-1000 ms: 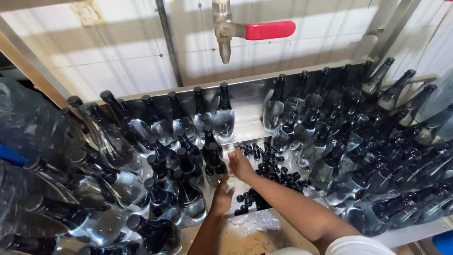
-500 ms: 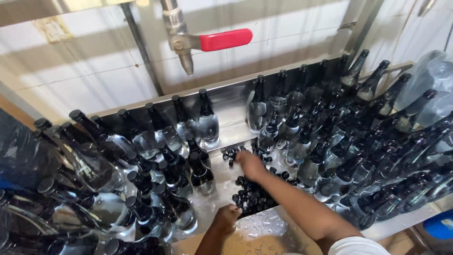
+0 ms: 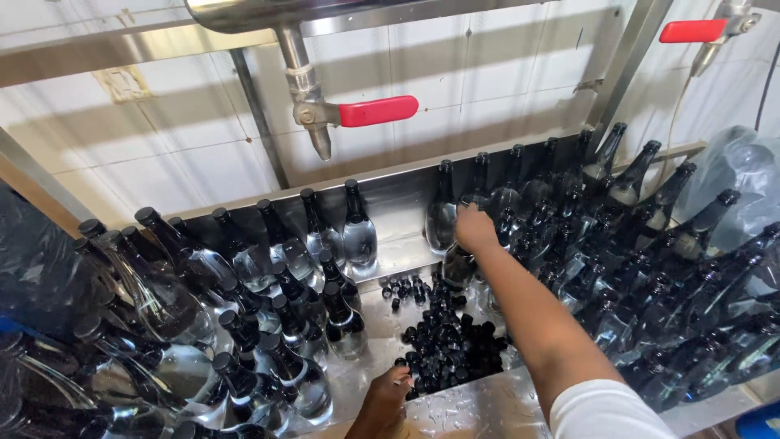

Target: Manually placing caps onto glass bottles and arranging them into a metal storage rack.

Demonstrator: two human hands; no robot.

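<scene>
Nearest the camera, left hand point(image 3: 388, 397) resting low on the wet steel tray point(image 3: 479, 410), fingers curled at the edge of a heap of small black caps point(image 3: 451, 345); whether a cap is pinched between them cannot be told. Just behind, the caps piled in the gap between two crowds of bottles. To the left, capped clear bottles point(image 3: 268, 325) leaning in rows, dark necks up. Farther on, right arm in a white sleeve point(image 3: 605, 406) stretched across the tray, right hand point(image 3: 474, 230) closed over the top of a dark-necked bottle point(image 3: 459, 264) at the near edge of the right-hand crowd, fingers bunched together around the neck. To the right, many more bottles point(image 3: 650, 244) tilted against one another. Beyond, along the tiled wall point(image 3: 487, 73), a steel pipe with a tap and red lever point(image 3: 378, 110), a second red lever point(image 3: 692, 31) at far right.
</scene>
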